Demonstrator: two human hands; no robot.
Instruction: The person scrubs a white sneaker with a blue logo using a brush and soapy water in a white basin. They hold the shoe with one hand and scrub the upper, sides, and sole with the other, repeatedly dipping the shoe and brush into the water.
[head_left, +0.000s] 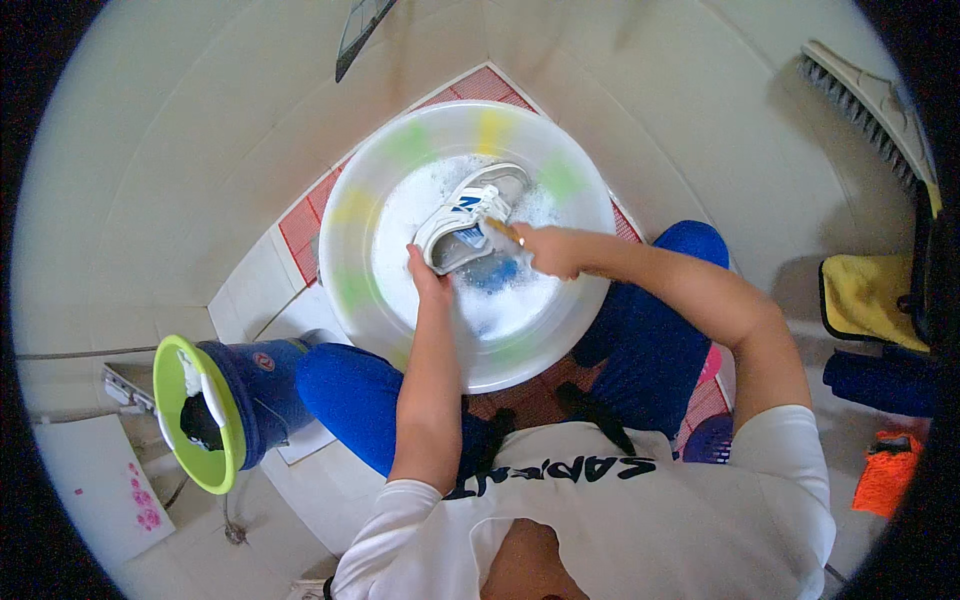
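A white sneaker with blue marks and pale laces is held over a large white plastic basin with green and yellow patches. My left hand grips the sneaker by its heel. In my right hand is a brush with a brownish-yellow handle, its head at the laces and hard to make out. White suds cover much of the water in the basin. Something blue shows blurred in the water below the sneaker.
To the left, a lime-green basin holding black and white items sits at a blue bucket. A broom-like brush, a yellow cloth and an orange cloth are at the right. Tiled walls meet behind the white basin.
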